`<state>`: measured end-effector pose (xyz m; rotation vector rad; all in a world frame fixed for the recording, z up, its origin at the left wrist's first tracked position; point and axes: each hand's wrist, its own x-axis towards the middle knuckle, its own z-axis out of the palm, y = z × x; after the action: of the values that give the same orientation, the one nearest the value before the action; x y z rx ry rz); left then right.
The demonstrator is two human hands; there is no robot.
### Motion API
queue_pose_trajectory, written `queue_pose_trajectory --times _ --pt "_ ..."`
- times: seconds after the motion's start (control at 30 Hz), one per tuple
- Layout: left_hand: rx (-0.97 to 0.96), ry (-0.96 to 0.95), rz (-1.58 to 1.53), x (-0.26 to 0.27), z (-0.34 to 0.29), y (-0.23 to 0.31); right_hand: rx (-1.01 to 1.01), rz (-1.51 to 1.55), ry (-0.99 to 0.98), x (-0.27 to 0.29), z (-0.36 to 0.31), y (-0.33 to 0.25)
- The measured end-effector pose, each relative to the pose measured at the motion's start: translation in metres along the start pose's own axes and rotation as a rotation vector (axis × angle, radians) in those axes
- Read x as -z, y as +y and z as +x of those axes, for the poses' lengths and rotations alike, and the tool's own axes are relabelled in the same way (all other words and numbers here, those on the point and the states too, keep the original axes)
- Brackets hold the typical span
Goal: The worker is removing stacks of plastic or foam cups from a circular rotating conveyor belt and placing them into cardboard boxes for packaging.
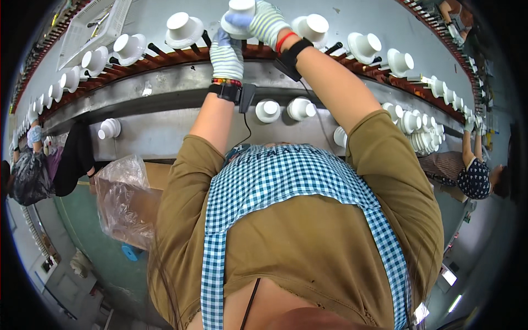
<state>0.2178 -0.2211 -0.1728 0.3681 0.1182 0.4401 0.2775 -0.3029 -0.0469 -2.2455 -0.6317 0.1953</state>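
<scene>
"Two gloved hands, a left grip [226, 59] and a right grip [267, 25], meet high in the head view. What is there?"

"One white hat-shaped piece [241, 7], at the frame's upper edge, amid a row of similar ones."

"Where does it lie relative to the right grip?"

"Immediately left of it, in contact: bent fingers cross the piece's side and pinch it."

"And the left grip?"

"Just below, fingertips at the brim's lower left. Whether they pinch the brim, I cannot tell."

"The setting?"

"White pieces [184, 28] line a reddish-brown rail [252, 52] bordering a grey surface [357, 16], on both sides of the hands. A white plastic basket [115, 22] sits at upper left. Nearer the worker's checked apron [291, 170], a metal shelf [181, 124] carries more white pieces, crowded together at right. One person [71, 159] appears at far left, another person [473, 179] at far right."
</scene>
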Motion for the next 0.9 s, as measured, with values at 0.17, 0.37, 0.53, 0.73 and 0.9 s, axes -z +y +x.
queue_pose_trajectory --times 0.17,0.37,0.53,0.73,0.9 --pt "-0.074 -0.016 0.159 0.014 -0.011 -0.001 0.256 0.892 -0.029 0.027 -0.06 -0.01" --pt "0.116 -0.05 0.565 0.063 -0.077 -0.026 -0.004 0.385 0.221 0.063 -0.232 0.118" --pt "0.527 -0.253 0.864 0.1 -0.147 -0.086 -0.215 0.143 0.416 0.074 -0.328 0.262" --pt "0.685 -0.36 0.909 0.062 -0.184 -0.182 -0.32 -0.056 0.21 0.07 -0.336 0.336" --pt "0.689 -0.695 1.365 0.057 -0.182 -0.264 -0.475 -0.027 0.22 0.069 -0.343 0.395"
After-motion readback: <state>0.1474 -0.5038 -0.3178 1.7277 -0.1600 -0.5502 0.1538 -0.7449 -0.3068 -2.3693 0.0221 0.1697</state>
